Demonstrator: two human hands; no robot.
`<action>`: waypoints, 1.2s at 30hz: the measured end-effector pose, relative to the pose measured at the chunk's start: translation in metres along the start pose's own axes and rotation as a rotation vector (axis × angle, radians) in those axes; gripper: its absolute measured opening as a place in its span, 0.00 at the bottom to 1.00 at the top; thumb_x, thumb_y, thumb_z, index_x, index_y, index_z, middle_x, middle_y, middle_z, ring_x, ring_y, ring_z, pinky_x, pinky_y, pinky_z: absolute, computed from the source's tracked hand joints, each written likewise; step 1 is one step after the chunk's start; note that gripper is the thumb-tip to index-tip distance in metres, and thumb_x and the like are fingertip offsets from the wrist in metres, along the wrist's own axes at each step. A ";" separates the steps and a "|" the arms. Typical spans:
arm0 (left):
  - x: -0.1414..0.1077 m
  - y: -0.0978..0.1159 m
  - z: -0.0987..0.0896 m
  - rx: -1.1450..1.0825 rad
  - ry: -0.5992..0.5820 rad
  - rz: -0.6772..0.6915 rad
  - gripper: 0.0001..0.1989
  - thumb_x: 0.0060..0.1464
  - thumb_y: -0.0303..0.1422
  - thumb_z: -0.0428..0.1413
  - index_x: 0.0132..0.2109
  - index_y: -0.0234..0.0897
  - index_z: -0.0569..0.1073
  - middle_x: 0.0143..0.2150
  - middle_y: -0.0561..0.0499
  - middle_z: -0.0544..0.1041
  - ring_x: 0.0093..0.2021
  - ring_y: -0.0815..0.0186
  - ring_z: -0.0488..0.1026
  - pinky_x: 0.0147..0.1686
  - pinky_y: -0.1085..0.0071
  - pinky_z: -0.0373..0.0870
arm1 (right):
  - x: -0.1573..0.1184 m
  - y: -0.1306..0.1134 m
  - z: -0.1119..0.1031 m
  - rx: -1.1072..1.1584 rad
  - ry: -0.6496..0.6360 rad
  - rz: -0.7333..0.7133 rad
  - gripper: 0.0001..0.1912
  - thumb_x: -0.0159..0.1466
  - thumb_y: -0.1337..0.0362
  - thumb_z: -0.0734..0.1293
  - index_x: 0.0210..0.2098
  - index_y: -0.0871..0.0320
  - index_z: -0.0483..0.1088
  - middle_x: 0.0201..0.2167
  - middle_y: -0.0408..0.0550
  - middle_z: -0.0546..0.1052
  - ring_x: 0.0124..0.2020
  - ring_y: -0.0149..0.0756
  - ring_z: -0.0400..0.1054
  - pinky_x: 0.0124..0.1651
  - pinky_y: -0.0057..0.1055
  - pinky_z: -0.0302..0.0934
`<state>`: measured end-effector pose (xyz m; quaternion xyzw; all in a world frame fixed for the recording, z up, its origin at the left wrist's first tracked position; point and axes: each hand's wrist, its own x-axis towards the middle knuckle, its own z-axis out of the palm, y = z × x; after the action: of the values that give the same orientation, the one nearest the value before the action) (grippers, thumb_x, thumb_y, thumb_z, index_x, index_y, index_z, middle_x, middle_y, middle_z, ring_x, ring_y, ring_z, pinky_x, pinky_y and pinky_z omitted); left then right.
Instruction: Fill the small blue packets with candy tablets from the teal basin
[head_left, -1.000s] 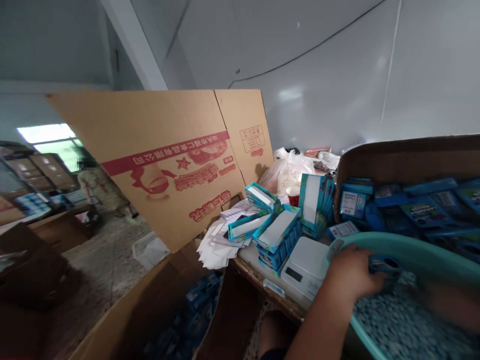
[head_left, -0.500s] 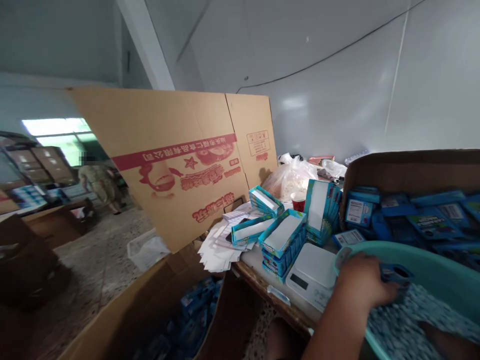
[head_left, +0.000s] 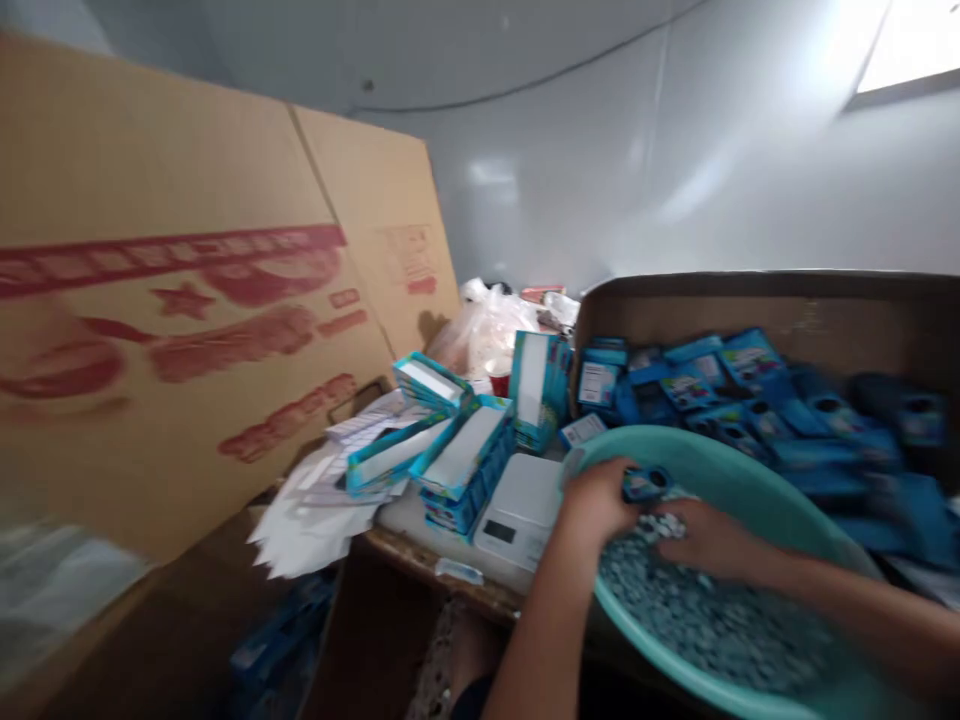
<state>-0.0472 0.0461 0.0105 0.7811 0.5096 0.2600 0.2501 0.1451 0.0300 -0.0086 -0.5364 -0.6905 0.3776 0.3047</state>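
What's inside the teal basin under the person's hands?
A heap of small pale blue-grey pieces lies in the teal basin; the left hand and right hand hide whatever lies beneath them.

Two hands [head_left: 598,500], one teal basin [head_left: 675,452], one white scale [head_left: 519,500].

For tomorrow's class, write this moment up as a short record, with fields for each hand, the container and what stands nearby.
Left hand: holds a small blue packet
Right hand: resting in grey-blue pellets
Container: teal plastic basin
Nearby: digital kitchen scale; cardboard tray of blue packets; stacked blue display boxes
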 end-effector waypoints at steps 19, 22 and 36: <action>0.014 0.015 -0.021 -0.053 -0.061 0.093 0.29 0.56 0.24 0.65 0.64 0.45 0.79 0.65 0.49 0.78 0.68 0.50 0.73 0.71 0.52 0.67 | 0.070 -0.042 -0.009 0.872 0.556 -0.095 0.16 0.51 0.52 0.70 0.32 0.50 0.62 0.21 0.35 0.70 0.22 0.36 0.68 0.20 0.30 0.62; 0.017 0.012 -0.018 -0.065 -0.050 0.086 0.28 0.55 0.25 0.66 0.63 0.45 0.80 0.63 0.48 0.79 0.67 0.48 0.74 0.70 0.50 0.68 | 0.066 -0.040 -0.005 0.886 0.518 -0.082 0.14 0.53 0.55 0.70 0.33 0.50 0.61 0.22 0.34 0.71 0.23 0.35 0.69 0.24 0.30 0.65; 0.023 0.006 -0.019 -0.306 0.079 0.127 0.23 0.59 0.36 0.65 0.62 0.47 0.80 0.59 0.50 0.82 0.62 0.51 0.78 0.66 0.52 0.72 | 0.071 -0.032 -0.012 0.960 0.538 -0.206 0.15 0.54 0.56 0.74 0.31 0.49 0.63 0.29 0.40 0.71 0.34 0.42 0.74 0.37 0.40 0.76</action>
<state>-0.0477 0.0672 0.0321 0.7539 0.4229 0.3803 0.3289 0.1221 0.0972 0.0262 -0.3447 -0.3879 0.4676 0.7156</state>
